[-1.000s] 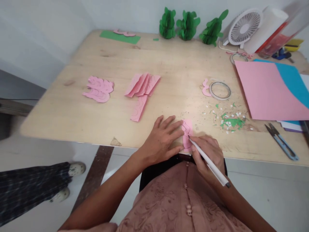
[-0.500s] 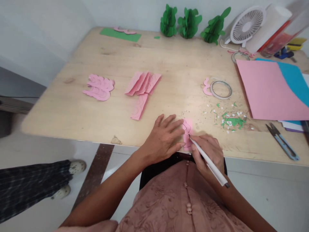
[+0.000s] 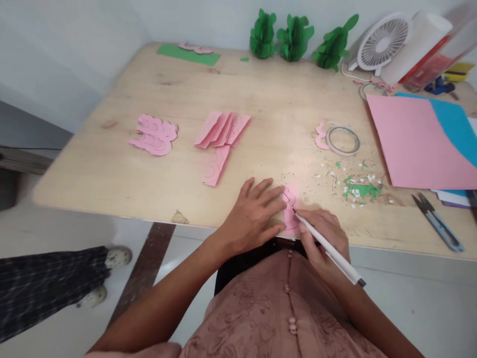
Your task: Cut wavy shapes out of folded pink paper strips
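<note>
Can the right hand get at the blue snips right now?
Probably yes: nothing visible blocks the right hand from the uncovered snips to its right, but that hand holds a pen.

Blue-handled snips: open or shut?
Open: on the snips, the two dark blades stand apart at the tips, with tabletop showing between.

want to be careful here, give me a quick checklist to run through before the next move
1. Pink paper strip held down: ok, the left hand lies flat with fingers at its left edge.
2. White pen gripped: ok, in the right hand, tip at the strip.
3. Wavy outline on the strip complete: cannot tell, the hands are too close around it.
4. Snips clear of both hands: ok, lying apart at the far right.
5. Green and white scraps tidied: not ok, scattered loose beyond the right hand.
</note>
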Demonstrator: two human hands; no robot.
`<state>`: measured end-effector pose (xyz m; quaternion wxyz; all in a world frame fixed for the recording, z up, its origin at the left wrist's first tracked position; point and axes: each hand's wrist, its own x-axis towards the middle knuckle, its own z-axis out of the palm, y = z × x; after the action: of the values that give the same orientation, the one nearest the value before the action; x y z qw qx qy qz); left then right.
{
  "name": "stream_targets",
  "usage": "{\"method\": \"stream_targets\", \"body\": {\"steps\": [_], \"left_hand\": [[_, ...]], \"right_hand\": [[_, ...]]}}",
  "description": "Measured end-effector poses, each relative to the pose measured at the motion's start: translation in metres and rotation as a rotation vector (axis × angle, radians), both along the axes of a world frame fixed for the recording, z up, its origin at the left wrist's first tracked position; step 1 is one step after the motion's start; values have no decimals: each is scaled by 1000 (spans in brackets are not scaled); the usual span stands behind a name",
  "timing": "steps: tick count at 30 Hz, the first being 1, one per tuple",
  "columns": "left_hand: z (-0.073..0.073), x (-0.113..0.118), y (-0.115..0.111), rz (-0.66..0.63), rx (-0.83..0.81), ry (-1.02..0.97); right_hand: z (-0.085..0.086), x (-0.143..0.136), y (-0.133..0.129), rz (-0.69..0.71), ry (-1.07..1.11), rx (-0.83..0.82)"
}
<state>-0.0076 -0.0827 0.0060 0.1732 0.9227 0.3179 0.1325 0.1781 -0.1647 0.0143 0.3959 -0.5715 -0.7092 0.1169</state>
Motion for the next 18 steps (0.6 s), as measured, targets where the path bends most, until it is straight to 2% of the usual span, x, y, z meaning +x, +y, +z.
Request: {"method": "stream_targets", "body": {"steps": [4, 18], "left_hand": [[0, 0, -1, 5, 0, -8], [1, 3, -3, 21, 2, -28]], "right_hand": [[2, 0, 1, -7, 30, -34], [-4, -1, -1, -8, -61, 32]]}}
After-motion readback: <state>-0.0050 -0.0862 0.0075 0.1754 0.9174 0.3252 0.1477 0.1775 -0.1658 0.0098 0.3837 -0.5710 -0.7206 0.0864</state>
